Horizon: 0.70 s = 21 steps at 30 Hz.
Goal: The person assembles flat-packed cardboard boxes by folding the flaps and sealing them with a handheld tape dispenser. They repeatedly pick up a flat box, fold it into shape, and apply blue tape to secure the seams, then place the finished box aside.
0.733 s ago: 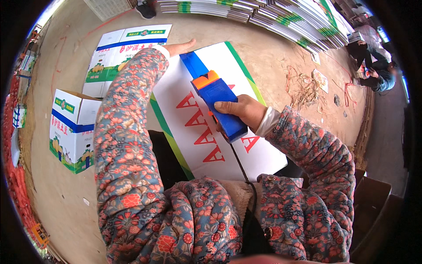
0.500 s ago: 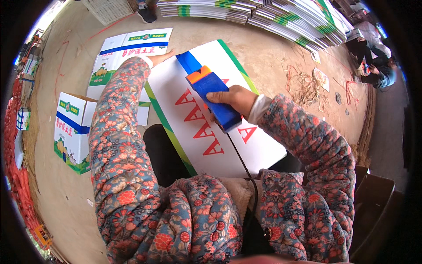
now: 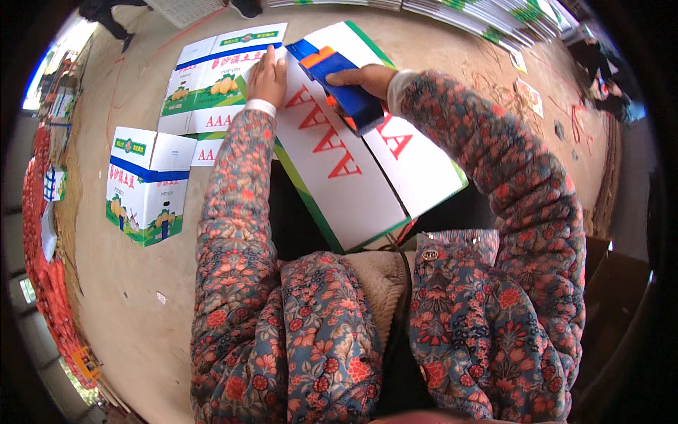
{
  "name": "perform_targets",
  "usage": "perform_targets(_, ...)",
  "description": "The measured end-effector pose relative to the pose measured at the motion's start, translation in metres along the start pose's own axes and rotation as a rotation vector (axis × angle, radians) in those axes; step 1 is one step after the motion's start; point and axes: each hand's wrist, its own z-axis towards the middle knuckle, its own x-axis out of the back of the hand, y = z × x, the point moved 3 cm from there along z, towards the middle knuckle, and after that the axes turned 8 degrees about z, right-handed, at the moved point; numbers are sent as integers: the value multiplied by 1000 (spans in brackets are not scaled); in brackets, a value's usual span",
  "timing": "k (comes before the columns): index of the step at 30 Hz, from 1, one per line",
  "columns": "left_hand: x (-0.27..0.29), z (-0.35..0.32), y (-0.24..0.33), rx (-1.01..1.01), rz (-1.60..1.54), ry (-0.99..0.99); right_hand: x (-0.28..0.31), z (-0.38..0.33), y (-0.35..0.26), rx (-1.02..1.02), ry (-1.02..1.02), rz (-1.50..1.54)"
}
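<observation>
Clenched around the blue tape dispenser (image 3: 344, 90), the right hand (image 3: 367, 76) tapes the white carton (image 3: 346, 177) seam while the left hand (image 3: 266, 74), beside it, presses flat; next comes cutting the tape.

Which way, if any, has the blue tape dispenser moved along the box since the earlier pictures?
Yes. The right hand has pushed the blue tape dispenser along the white carton, away from the person, toward its far end.

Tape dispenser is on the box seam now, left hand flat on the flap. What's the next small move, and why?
Probably draw the blue tape dispenser back along the seam toward the body. The right hand holds it near the far end of the white carton, the left hand pins the flap, and the near seam looks untaped.
</observation>
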Motion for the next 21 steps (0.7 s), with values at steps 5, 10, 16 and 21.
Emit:
perform_targets(5,-20,14,-10,-71,239,-101,13,-58,41,-30,22,-76)
perform_targets(10,-21,10,-5,-109,321,-71,13,-149,119,-85,-110,-7)
perform_targets(16,-30,16,-13,-90,352,-78,3,-207,187,-95,-80,177)
perform_targets(21,-22,18,-14,-98,214,-149,10,-201,216,-37,21,-61)
